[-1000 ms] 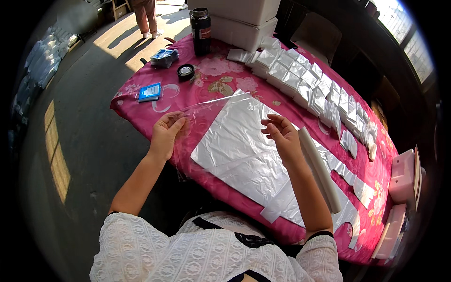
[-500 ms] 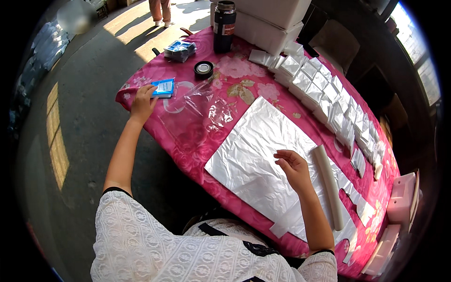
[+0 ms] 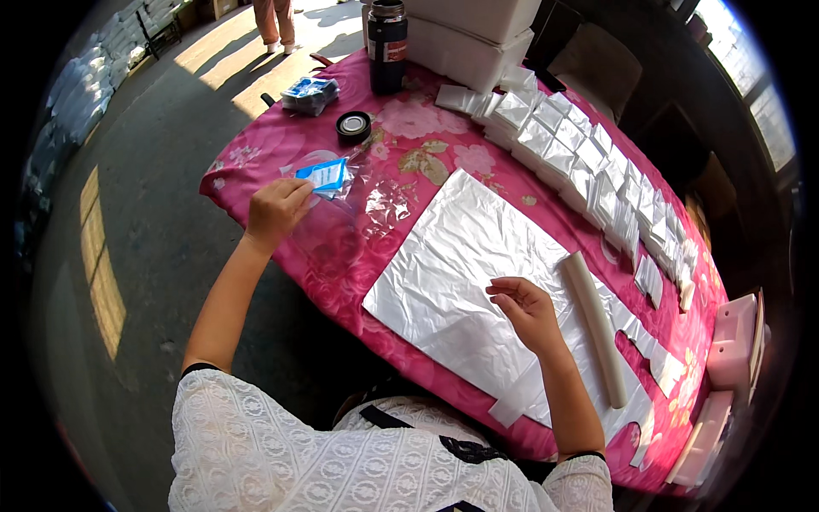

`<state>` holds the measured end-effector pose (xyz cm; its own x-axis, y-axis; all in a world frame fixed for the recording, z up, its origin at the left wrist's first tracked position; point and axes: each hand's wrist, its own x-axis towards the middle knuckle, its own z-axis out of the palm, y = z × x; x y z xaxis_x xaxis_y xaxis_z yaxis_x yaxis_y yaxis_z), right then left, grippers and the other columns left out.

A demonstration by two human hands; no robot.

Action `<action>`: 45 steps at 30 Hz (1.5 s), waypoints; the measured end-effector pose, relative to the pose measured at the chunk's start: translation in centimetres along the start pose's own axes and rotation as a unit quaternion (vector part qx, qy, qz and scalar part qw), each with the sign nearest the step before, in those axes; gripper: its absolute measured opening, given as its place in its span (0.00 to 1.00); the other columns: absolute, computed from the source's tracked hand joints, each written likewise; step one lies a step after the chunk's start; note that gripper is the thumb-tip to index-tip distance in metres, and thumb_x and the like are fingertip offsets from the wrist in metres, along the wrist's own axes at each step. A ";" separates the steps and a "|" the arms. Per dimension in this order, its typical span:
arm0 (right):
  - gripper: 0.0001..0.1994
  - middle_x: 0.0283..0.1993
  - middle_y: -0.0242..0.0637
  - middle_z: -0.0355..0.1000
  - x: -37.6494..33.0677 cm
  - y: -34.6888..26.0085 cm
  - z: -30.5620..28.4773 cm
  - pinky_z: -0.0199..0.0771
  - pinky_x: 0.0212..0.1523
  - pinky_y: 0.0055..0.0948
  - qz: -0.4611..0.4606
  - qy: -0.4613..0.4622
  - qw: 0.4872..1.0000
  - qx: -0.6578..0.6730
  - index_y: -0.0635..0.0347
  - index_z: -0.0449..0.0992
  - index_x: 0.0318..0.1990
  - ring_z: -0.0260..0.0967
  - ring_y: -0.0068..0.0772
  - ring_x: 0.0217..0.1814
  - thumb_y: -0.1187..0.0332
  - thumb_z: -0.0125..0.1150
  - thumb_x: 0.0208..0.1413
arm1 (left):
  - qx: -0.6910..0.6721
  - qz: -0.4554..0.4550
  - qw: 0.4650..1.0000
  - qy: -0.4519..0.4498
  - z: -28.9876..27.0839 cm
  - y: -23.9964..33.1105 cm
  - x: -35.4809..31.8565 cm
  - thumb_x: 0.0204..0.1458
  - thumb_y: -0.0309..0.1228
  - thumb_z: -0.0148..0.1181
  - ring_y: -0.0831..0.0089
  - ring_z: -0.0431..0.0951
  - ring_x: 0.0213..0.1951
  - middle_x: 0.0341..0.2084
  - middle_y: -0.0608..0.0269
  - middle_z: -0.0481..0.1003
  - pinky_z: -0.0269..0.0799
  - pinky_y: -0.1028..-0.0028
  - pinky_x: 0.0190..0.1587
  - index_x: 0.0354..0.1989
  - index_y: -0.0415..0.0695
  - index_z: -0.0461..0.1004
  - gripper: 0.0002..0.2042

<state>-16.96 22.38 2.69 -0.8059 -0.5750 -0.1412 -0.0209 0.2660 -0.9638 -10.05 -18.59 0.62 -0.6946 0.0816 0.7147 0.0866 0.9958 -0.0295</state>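
At the table's left side, my left hand [image 3: 277, 209] pinches the near corner of a blue-and-white printed card [image 3: 324, 177]. Clear plastic film [image 3: 384, 209] lies just right of the card on the cloth. My right hand [image 3: 527, 313] hovers over a stack of flat white plastic bags [image 3: 469, 256] in the middle of the table; its fingers are loosely bent, thumb apart, with nothing in them. Beside that hand a pale grey tube [image 3: 595, 328] lies lengthwise across the bags.
A pink flowered cloth [image 3: 256, 154] covers the table. Rows of folded white packets [image 3: 554, 145] line its far right. A dark bottle [image 3: 387, 51], its black lid [image 3: 353, 127], a bundle of blue packets [image 3: 310, 96] and white foam boxes [image 3: 452, 51] stand at the back. Pink bins [image 3: 729, 341] sit at right.
My left hand has moved right and nearer with the blue-and-white card, lifting it from its former place. My right hand stays over the bags. The whole view has shifted slightly.
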 end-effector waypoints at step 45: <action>0.23 0.45 0.42 0.69 -17.6 8.0 -16.1 0.69 0.45 0.36 -0.033 0.277 0.826 -0.489 0.58 0.68 0.51 0.66 0.43 0.46 0.68 0.62 0.45 | -0.358 0.359 0.793 -0.337 1.8 38.2 -2.1 0.48 0.58 0.45 0.54 0.46 0.65 0.62 0.43 0.49 0.41 0.59 0.64 0.60 0.31 0.50 0.42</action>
<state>-12.50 47.07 1.06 -0.9256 -0.2430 0.2902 -0.3256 0.9022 -0.2828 -6.53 19.32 -3.24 -0.4856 0.8612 0.1502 0.8487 0.4233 0.3171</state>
